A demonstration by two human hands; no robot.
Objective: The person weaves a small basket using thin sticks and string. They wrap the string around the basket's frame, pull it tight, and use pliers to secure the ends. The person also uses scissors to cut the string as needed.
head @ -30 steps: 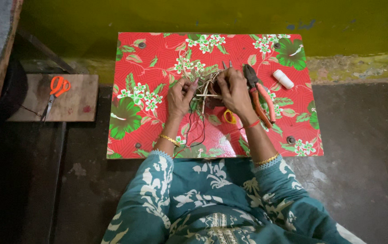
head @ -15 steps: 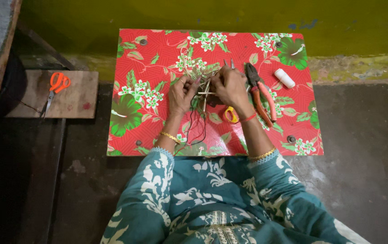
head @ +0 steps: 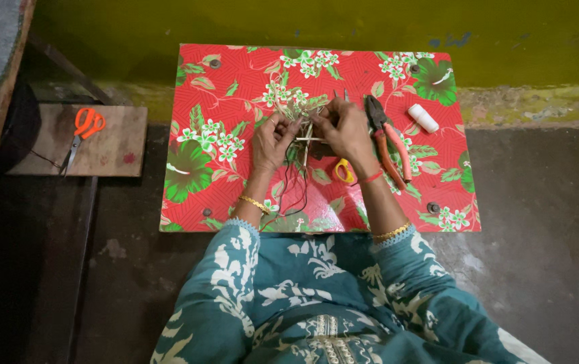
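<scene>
On the floor by a yellow-green wall (head: 303, 27) sits a low counter (head: 222, 101) under a red floral cover, person seated at its near edge in a teal patterned garment (head: 316, 303). Dark concrete floor (head: 545, 202) all round; to the left a small wooden board (head: 111, 145) carries orange-handled scissors (head: 82, 131). On the counter, right of the hands: pliers with pink grips (head: 387, 138), then a white spool (head: 423, 118) near the far right corner. A small yellow ring-shaped item (head: 343, 170) lies just below the right wrist; can't tell what it is. Work piece: a bundle of thin stems and wires (head: 301, 138) held mid-counter between both hands, dark wire tails trailing toward the near edge. Left hand (head: 272, 138) closed in a pinch on the bundle's left side; right hand (head: 343, 128) closed on its right side, fingers curled over the top. Judgement: this looks like binding or twisting. To do it well, keep the left pinch tight just beside the wrap point, hold the strands taut with the right, keep the loose tails clear of the pliers, and stay over the counter so dropped bits land on the cover.
</scene>
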